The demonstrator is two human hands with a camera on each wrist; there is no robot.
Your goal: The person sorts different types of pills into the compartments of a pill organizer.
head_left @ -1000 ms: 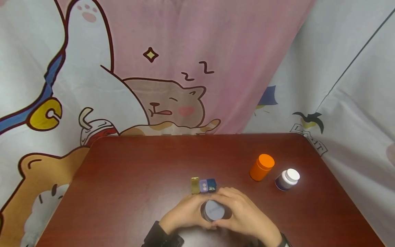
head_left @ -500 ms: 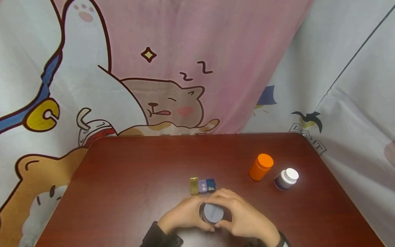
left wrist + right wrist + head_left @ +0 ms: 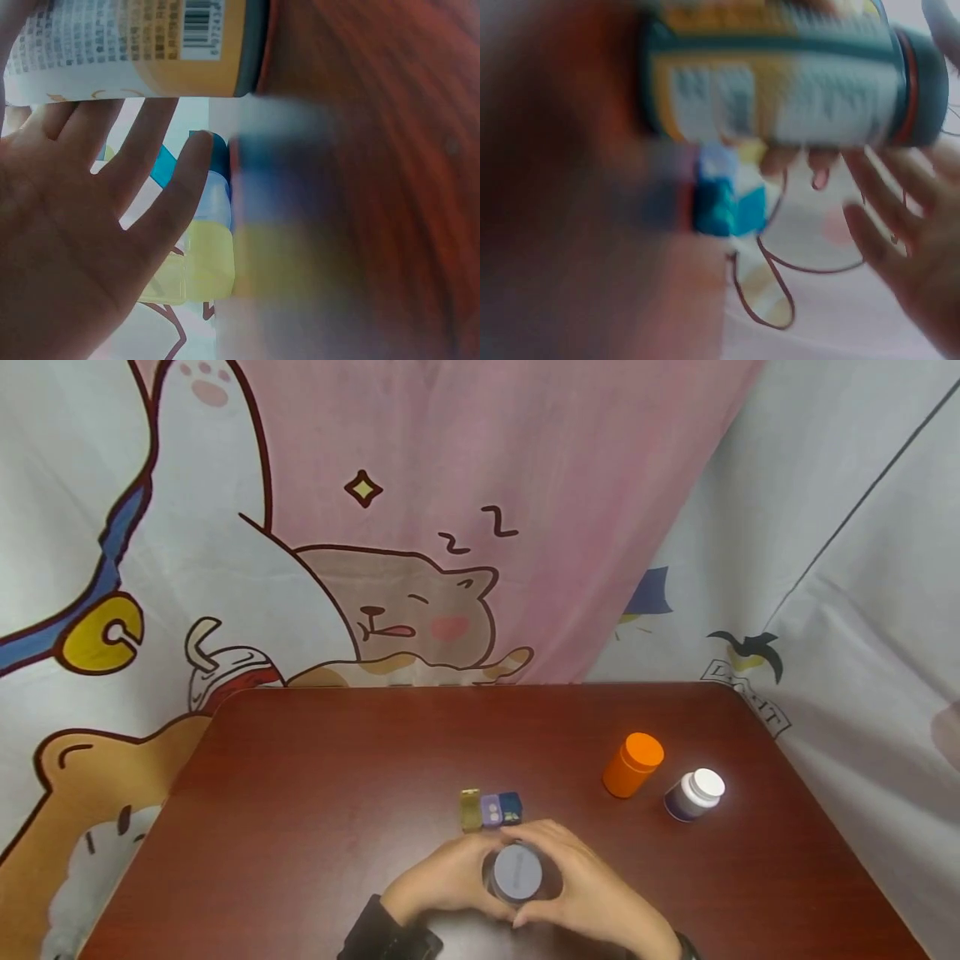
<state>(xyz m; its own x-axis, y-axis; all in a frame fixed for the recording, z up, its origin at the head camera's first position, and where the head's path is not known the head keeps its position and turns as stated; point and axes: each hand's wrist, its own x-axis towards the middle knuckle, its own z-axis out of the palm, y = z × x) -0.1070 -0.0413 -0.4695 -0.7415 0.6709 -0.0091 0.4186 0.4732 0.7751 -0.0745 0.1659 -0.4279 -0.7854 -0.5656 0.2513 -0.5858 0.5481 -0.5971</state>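
Note:
A medicine bottle [image 3: 150, 45] with an orange and white label stands upright between both hands, its round grey cap [image 3: 517, 872] facing up in the head view. The left hand [image 3: 450, 877] curls round its left side, thumb toward the near side. From the right, the right hand [image 3: 577, 885] curves around the cap end, fingers on the far side and thumb near. The label's barcode shows in the left wrist view. Just beyond the hands sits a small pill box [image 3: 491, 810] with yellow, lilac and dark blue compartments; its yellow and blue lids are raised.
An orange bottle [image 3: 633, 766] stands on the red-brown table [image 3: 337, 760], right of the pill box. Farther right is a white-capped bottle [image 3: 695, 794] with a dark label. A printed cartoon curtain [image 3: 585, 510] hangs behind the table's far edge.
The right hand's fingers and thumb have shifted slightly around the cap. Both hands stay around the bottle, and the head view has drifted a little. The pill box and other bottles stay put.

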